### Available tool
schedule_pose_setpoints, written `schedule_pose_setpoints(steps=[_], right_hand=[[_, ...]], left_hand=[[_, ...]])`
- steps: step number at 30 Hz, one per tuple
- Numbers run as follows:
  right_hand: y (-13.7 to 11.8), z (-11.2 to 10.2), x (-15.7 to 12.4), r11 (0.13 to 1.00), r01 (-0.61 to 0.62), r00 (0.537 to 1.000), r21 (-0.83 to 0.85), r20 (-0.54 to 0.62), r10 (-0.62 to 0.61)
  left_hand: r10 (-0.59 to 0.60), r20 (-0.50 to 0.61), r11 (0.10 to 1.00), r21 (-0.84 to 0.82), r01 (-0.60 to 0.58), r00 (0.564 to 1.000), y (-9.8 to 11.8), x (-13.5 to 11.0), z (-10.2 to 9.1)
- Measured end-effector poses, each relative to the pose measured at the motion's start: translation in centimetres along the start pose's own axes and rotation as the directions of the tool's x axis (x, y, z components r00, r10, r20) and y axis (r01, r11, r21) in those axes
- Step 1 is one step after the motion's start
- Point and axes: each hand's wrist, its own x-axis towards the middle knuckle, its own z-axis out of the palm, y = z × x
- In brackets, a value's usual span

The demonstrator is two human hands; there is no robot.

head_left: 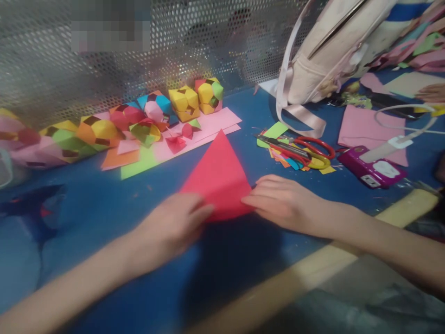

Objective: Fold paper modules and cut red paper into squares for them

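A red sheet of paper [220, 171], pointed at the far end like a triangle, lies between my two hands on the blue table. My left hand [177, 218] grips its near left corner, thumb on top and the other fingers partly hidden. At the near right corner, my right hand [281, 199] pinches the paper between thumb and fingers. The near edge of the paper curves a little between the hands. Some blur softens both hands.
Folded paper balls [184, 103] line the back by a perforated metal panel [215, 41]. Red-handled scissors [314, 148] lie on paper scraps at right, near a purple device [371, 167] with a cable. A pale bag [313, 60] stands behind; a blue glue gun [34, 208] is at left. Another person's hand [431, 93] shows far right.
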Motion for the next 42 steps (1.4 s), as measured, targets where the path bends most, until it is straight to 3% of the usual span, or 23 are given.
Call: schedule_pose_setpoints(steps=[5,8,10,12,14,16,22,27,29,32,34,40,42], right_hand=[[0.4,-0.7,-0.8,0.999,-0.041,0.999,0.028,0.026,0.04],[2.9,-2.0,-1.8,0.968,-0.215,0.977,-0.129,-0.044,0.211],[5.2,-2.7,-2.5,0.876,-0.396,0.916,-0.275,-0.053,0.397],[7.3,-2.9,-2.9,0.755,-0.518,0.826,-0.402,-0.003,0.564],[8.7,-2.7,-3.0,0.686,-0.556,0.756,-0.47,0.056,0.652],[9.5,-2.2,-2.9,0.671,-0.553,0.738,-0.494,0.084,0.67],[9.9,-0.7,-2.8,0.683,-0.562,0.772,-0.466,0.001,0.636],[8.8,-1.7,-3.7,0.713,-0.6,0.789,-0.363,-0.121,0.603],[7.9,-2.2,-4.1,0.77,-0.567,0.823,-0.294,-0.157,0.546],[6.5,-2.3,-4.7,0.894,-0.421,0.905,-0.153,-0.138,0.402],[5.9,-2.0,-5.2,0.935,-0.348,0.933,-0.068,-0.126,0.338],[5.6,-1.2,-6.5,0.954,-0.3,0.952,0.01,-0.05,0.3],[5.6,-1.1,-6.9,0.958,-0.288,0.957,0.017,-0.034,0.288]], left_hand=[[-0.023,0.092,0.999,-0.028,0.025,0.996,1.0,1.7,0.6],[0.018,0.127,1.0,-0.017,-0.016,0.992,0.6,2.0,0.6],[0.026,0.151,1.0,-0.013,-0.024,0.988,0.3,2.1,0.4],[0.009,0.179,1.0,0.006,-0.01,0.984,0.1,2.2,0.2],[-0.01,0.187,0.999,0.035,0.004,0.982,-0.1,2.4,-0.1],[-0.018,0.177,0.998,0.057,0.008,0.984,-0.1,2.6,-0.5],[-0.027,0.136,0.995,0.098,0.013,0.99,-0.1,3.0,-1.5],[-0.021,0.098,0.992,0.123,0.009,0.995,-0.5,3.1,-1.7],[-0.007,0.058,0.992,0.13,-0.001,0.998,-0.7,3.2,-1.7],[0.021,-0.008,0.991,0.129,-0.019,1.0,-1.3,3.3,-1.9],[0.026,-0.035,0.991,0.13,-0.021,0.999,-1.7,3.5,-1.9],[-0.053,-0.105,0.949,0.304,0.083,0.993,-2.9,4.4,-1.7],[0.003,-0.137,0.919,0.392,0.051,0.991,-3.4,4.7,-1.6]])
